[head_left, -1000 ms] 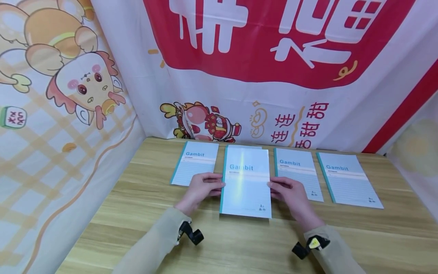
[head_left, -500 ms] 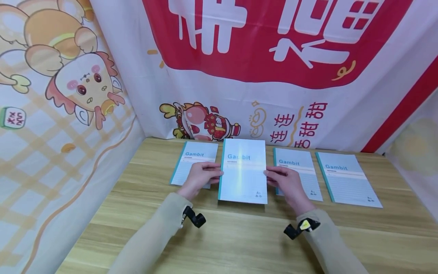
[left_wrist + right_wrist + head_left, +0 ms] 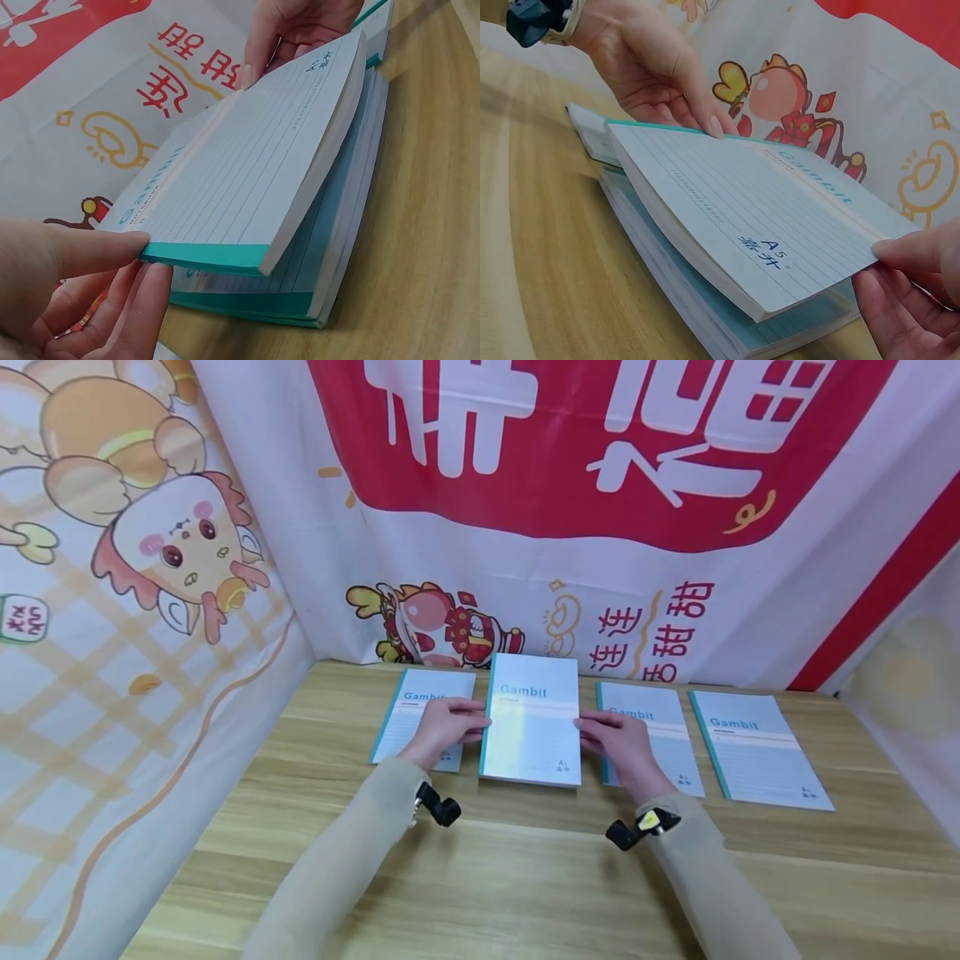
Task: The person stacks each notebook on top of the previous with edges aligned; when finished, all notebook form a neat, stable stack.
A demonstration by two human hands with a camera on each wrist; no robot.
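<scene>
Both hands hold one pale blue "Gambit" notebook (image 3: 531, 727) with a teal spine. The left hand (image 3: 448, 728) pinches its spine side, thumb on top and fingers beneath. On the opposite edge, the right hand (image 3: 618, 745) pinches it the same way. In the left wrist view the held notebook (image 3: 240, 157) is tilted above more stacked notebooks (image 3: 319, 289), with a gap between them. The right wrist view shows the same gap over the lower notebooks (image 3: 660, 262); whether any edge touches is hard to tell.
A matching notebook (image 3: 397, 727) lies left of the stack, partly behind the left hand. To the right lie a notebook (image 3: 667, 752) partly covered by the right hand and another notebook (image 3: 757, 752). A printed cloth (image 3: 555, 543) hangs behind the wooden table (image 3: 510, 885).
Both hands have carried the held notebook away from the person, toward the back of the table, over the stack between the other notebooks. The notebooks at the sides stay put.
</scene>
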